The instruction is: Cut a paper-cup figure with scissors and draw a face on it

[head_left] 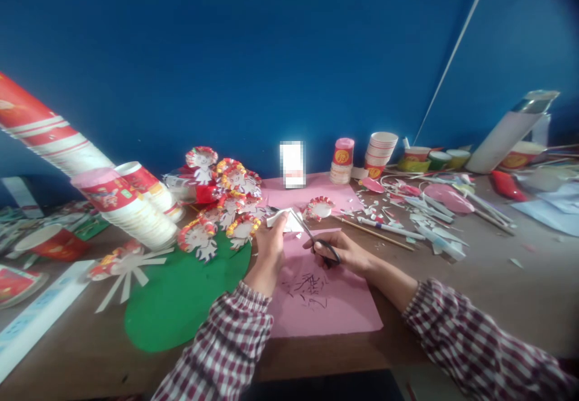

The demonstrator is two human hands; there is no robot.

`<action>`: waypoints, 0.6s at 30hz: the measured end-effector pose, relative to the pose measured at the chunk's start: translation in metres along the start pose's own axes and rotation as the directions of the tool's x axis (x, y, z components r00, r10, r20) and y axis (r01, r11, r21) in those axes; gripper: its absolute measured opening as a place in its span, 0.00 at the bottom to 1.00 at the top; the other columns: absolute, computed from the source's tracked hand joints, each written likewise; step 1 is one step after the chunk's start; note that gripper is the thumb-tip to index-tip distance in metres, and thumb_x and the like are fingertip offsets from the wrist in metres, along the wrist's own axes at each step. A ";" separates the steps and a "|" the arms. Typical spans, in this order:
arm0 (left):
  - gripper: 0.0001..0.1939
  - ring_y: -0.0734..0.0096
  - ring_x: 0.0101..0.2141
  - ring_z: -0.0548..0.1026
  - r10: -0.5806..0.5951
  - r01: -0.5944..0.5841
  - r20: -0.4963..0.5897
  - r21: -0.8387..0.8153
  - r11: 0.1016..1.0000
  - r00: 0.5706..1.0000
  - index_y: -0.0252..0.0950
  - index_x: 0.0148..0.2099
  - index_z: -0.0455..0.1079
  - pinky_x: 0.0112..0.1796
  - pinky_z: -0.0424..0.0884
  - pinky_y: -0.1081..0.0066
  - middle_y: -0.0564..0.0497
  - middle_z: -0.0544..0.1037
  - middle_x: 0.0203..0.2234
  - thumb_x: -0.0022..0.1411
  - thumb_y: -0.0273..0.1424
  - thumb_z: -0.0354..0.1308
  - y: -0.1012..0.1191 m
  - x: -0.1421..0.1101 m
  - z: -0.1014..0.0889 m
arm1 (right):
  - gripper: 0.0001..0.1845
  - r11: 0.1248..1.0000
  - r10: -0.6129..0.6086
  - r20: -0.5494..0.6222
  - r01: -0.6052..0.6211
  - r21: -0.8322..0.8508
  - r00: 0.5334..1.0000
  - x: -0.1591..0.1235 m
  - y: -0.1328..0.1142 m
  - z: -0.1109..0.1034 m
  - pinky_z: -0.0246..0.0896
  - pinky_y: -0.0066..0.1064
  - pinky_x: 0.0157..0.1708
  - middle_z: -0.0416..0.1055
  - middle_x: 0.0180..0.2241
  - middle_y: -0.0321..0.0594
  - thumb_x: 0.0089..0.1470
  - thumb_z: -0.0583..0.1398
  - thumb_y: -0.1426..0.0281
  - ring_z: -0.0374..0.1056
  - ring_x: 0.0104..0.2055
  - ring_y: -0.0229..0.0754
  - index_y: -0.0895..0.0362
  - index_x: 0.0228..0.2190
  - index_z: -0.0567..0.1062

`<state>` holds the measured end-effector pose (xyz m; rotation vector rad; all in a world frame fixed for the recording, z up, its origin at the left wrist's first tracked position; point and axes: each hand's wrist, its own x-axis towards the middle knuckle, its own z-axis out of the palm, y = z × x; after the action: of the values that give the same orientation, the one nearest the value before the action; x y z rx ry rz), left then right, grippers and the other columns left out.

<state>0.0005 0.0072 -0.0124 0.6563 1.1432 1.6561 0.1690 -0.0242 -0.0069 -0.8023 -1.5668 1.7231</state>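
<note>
Your left hand [270, 245] pinches a small, plain white paper [295, 225]; your right hand [344, 249] grips slim scissors [309, 231] by their dark looped handles.

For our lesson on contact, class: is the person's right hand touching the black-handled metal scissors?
Touching. The head view plainly shows the right hand closed around the handle of the black-handled metal scissors.

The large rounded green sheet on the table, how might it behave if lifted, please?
The green sheet looks thin and flat, so probably light and somewhat floppy. Paper figures overlapping its far edge would likely shift with it.
</note>
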 end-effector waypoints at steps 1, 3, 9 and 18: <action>0.16 0.66 0.32 0.77 -0.001 0.001 0.003 0.008 1.000 1.000 0.32 0.35 0.74 0.34 0.73 0.70 0.48 0.78 0.26 0.44 0.34 0.68 0.000 0.000 0.000 | 0.26 1.000 -0.003 0.000 0.003 0.001 1.000 0.000 0.000 0.000 0.52 0.24 0.20 0.67 0.20 0.36 0.52 0.61 0.53 0.63 0.21 0.33 0.65 0.39 0.75; 0.17 0.67 0.30 0.77 -0.002 0.002 0.001 0.022 1.000 1.000 0.31 0.36 0.74 0.33 0.72 0.70 0.48 0.78 0.26 0.44 0.35 0.68 0.000 0.000 0.000 | 0.26 1.000 -0.004 -0.004 0.004 0.002 1.000 0.000 0.000 0.000 0.51 0.24 0.19 0.68 0.21 0.37 0.52 0.60 0.53 0.63 0.21 0.33 0.65 0.39 0.75; 0.16 0.66 0.29 0.77 -0.029 0.029 -0.001 -0.012 0.999 1.000 0.31 0.34 0.72 0.32 0.72 0.70 0.49 0.77 0.24 0.42 0.35 0.68 0.003 -0.001 0.002 | 0.28 1.000 -0.009 -0.024 0.010 0.027 1.000 0.000 -0.001 -0.001 0.50 0.24 0.19 0.67 0.21 0.36 0.51 0.61 0.52 0.62 0.22 0.33 0.65 0.40 0.74; 0.14 0.69 0.24 0.74 -0.135 0.122 0.123 0.107 0.987 0.983 0.30 0.34 0.74 0.26 0.70 0.71 0.47 0.77 0.24 0.42 0.31 0.67 0.002 0.003 -0.003 | 0.25 0.995 -0.074 -0.121 0.082 0.064 0.990 0.005 0.004 -0.002 0.50 0.28 0.22 0.61 0.17 0.30 0.50 0.62 0.53 0.59 0.21 0.34 0.63 0.38 0.70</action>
<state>-0.0040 0.0082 -0.0126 0.7277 1.1546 1.4341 0.1675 -0.0189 -0.0107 -0.7837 -1.4328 1.6339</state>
